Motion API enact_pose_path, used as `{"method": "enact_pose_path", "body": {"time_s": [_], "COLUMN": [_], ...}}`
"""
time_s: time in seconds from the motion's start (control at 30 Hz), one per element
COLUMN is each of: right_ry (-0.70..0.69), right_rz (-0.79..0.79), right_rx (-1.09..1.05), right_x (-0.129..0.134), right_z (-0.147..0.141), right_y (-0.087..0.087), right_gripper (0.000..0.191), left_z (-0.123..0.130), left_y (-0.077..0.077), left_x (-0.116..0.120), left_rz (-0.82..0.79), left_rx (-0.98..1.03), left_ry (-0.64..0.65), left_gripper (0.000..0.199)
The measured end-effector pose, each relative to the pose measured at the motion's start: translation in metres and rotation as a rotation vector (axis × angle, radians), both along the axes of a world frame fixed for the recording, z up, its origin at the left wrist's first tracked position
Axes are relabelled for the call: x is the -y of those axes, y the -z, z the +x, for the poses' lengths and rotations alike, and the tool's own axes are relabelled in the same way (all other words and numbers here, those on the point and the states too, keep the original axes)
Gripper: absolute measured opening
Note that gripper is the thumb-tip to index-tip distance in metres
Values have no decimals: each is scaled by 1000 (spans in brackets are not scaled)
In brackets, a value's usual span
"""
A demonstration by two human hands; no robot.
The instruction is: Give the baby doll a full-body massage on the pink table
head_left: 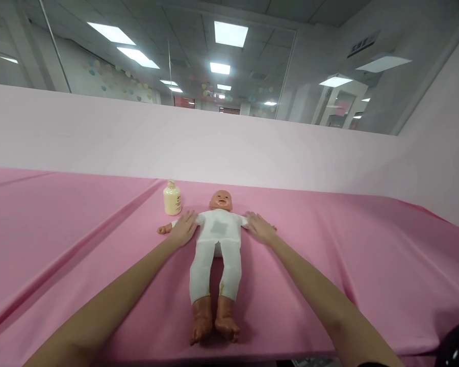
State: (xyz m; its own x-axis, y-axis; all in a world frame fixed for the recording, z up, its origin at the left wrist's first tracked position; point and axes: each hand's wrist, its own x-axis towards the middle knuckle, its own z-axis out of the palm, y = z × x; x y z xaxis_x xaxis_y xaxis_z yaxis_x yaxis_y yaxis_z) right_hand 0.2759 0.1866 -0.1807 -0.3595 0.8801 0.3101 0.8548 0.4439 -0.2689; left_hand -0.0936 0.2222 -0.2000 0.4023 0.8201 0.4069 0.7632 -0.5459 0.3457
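Note:
A baby doll [219,227] with a white cloth body lies on its back, head toward the wall and feet toward me. A grey patch marks its chest. My left hand [184,229] rests flat over the doll's arm on the left, fingers stretched out; the doll's hand shows beyond it. Over the doll's other arm lies my right hand [259,228], also flat with fingers extended, covering most of that arm. Neither hand is wrapped around anything. Just beyond my left hand stands a cream-coloured pump bottle [172,199] with dark lettering.
A pink cloth [298,285] with several creases covers the table, whose front edge runs below the doll's feet. Behind it rises a white wall [229,150] topped by glass panes. A dark rounded object [457,344] sits at the lower right corner.

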Motion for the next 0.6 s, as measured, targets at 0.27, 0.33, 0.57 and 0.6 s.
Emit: {"method": "enact_pose_path", "body": {"time_s": [0.27,0.33,0.57,0.6], "right_ry": [-314,-348,-347,-292], "right_rz": [-203,-242,-321,-296], "right_rx": [-79,-104,-271,-287], "right_x": [102,127,154,148], "right_z": [-93,-95,-70,-67], "right_y": [4,0,-1,2], "right_gripper": [68,67,58,56], "left_z": [36,29,0,-2], "left_y": [-10,-15,-13,-10], "left_x": [106,129,149,138], "left_rz": [-122,-138,-278,-277], "left_rx": [-122,-131,-24,36], "left_ry": [479,518,511,410], "left_gripper": [57,61,57,57]}}
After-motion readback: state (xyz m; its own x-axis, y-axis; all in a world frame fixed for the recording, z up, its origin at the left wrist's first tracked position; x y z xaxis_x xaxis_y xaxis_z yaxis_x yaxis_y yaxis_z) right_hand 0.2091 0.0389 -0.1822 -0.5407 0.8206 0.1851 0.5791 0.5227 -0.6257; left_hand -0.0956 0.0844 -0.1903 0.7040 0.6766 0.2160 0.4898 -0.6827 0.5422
